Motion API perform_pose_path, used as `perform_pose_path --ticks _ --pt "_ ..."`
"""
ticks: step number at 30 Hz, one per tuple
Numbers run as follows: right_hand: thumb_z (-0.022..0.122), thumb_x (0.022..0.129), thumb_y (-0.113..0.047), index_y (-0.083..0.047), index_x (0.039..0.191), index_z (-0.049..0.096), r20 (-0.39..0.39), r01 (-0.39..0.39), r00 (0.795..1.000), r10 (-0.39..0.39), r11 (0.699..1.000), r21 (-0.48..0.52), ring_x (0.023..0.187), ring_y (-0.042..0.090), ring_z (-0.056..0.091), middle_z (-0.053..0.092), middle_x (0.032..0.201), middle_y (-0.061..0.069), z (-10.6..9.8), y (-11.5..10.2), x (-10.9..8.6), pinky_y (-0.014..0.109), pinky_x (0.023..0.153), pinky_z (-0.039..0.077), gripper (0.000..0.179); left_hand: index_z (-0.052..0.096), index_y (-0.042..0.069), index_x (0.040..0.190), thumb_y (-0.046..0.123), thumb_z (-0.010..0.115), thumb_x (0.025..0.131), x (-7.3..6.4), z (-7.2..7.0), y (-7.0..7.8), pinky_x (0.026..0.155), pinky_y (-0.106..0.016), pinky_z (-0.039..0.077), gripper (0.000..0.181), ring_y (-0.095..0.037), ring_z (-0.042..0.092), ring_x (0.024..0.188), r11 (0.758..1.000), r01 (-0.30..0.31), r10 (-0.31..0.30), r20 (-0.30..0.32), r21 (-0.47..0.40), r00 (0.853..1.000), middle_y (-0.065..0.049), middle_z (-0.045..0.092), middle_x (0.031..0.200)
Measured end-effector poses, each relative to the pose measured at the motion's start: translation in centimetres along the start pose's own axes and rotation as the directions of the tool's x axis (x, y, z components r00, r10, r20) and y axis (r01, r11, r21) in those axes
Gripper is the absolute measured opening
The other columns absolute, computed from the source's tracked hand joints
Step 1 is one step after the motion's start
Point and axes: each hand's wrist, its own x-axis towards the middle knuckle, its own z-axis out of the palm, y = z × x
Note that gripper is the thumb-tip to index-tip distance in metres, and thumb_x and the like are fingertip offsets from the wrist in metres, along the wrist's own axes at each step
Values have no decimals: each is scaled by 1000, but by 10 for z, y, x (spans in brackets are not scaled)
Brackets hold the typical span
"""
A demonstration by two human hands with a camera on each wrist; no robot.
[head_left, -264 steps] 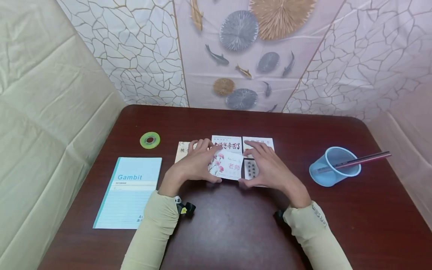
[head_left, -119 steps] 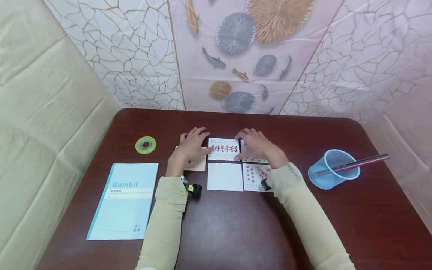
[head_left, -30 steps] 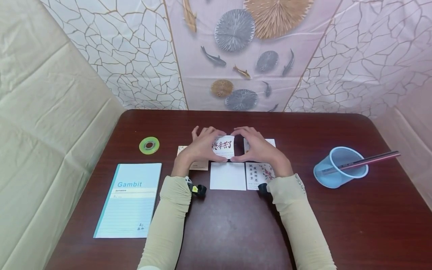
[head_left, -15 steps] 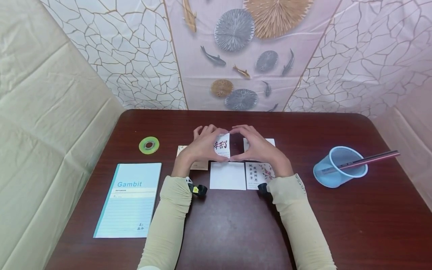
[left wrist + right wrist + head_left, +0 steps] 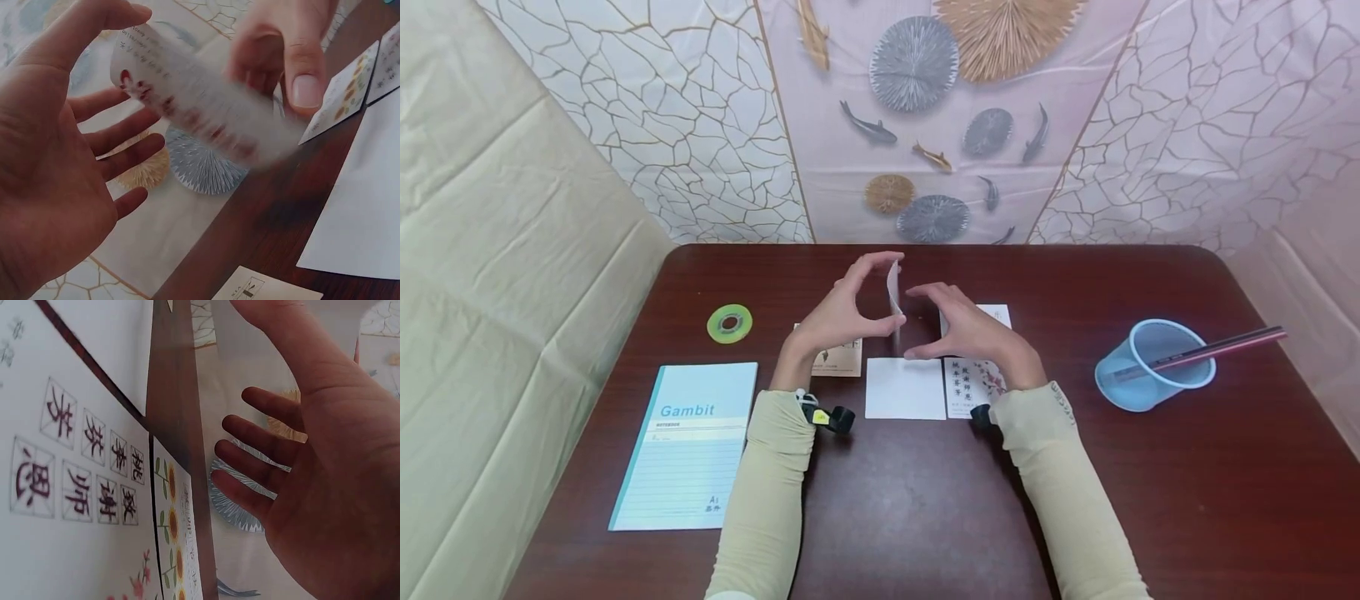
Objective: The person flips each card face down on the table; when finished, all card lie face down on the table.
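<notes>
In the head view my left hand (image 5: 838,317) pinches a greeting card (image 5: 892,287) by its edges between thumb and fingers. The card stands on edge above the table, slightly bowed. In the left wrist view the card (image 5: 187,106) is motion-blurred, with red lettering on one face. My right hand (image 5: 985,333), thumb and fingers spread apart, is just right of the card. A blank white card (image 5: 906,388) lies below the hands. Beside it is a card with characters and pink blossom (image 5: 958,392). A sunflower card (image 5: 172,519) lies behind that one, partly hidden by my right hand.
A beige card (image 5: 842,360) lies under the left hand. To the left are a Gambit notebook (image 5: 688,450) and a green ring-shaped roll (image 5: 730,323). A tilted blue mesh cup (image 5: 1138,379) at right holds pencils (image 5: 1232,346). A patterned cloth (image 5: 940,133) backs the table.
Earlier, both hands held a pink-flower card; a blank card later lay below. The red-lettered card, lately flat between both hands, has been raised on edge by the left; the right has come away.
</notes>
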Motion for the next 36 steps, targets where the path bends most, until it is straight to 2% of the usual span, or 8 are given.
perform_pose_path --ticks 4,7,10,13,17,20,25,36 --pt "86 69 -51 -15 141 45 0 -7 1000 7 1000 23 127 24 37 47 137 5 -1 5 0 46 103 35 90 36 7 147 12 79 80 -4 -7 12 110 -51 25 79 -24 37 133 993 -22 24 10 -112 1000 -13 43 143" --pt "86 68 -52 -17 140 45 1 -26 1000 26 999 26 128 25 36 46 137 4 -4 9 -2 47 102 35 90 34 6 148 12 79 81 -7 -13 8 109 -53 27 81 -25 39 131 994 5 1 53 -107 999 -14 43 143" --pt "88 64 -53 -18 137 47 -16 -62 998 62 998 5 129 24 35 44 138 3 -9 14 -6 49 102 34 90 34 12 149 19 80 81 -10 -18 -9 107 -57 25 82 -23 37 133 997 77 -74 94 -31 993 -6 41 145" --pt "88 62 -55 -17 136 50 -30 -99 995 98 994 -37 131 25 34 42 141 4 -11 18 -8 52 104 30 92 37 17 148 26 80 80 -13 -21 -22 108 -60 19 81 -24 33 135 978 168 -182 117 121 976 -4 39 146" --pt "87 61 -58 -14 135 52 -14 -120 993 120 988 -96 135 31 30 38 147 11 -11 23 -8 58 107 21 93 39 20 148 33 80 78 -14 -18 -32 105 -61 15 82 -27 30 136 913 246 -304 139 325 943 -7 35 149" --pt "86 62 -59 -15 135 52 5 -134 991 136 982 -134 137 33 27 34 150 13 -7 28 -7 60 108 17 92 38 21 149 36 80 78 -14 -13 -35 106 -59 11 83 -26 25 140 862 281 -373 150 422 916 -5 29 154" --pt "85 64 -60 -18 138 52 20 -152 987 158 975 -162 138 32 23 29 154 12 -3 32 -8 60 107 18 91 38 21 151 37 81 79 -16 -9 -38 108 -59 4 86 -27 8 147 824 319 -432 154 469 889 -5 21 159" --pt "85 66 -57 -17 141 51 24 -140 989 146 976 -167 138 34 23 28 154 14 -5 31 -7 61 105 21 91 39 19 151 42 82 77 -17 -9 -46 107 -62 5 88 -29 2 148 811 312 -443 171 496 880 -5 17 161"
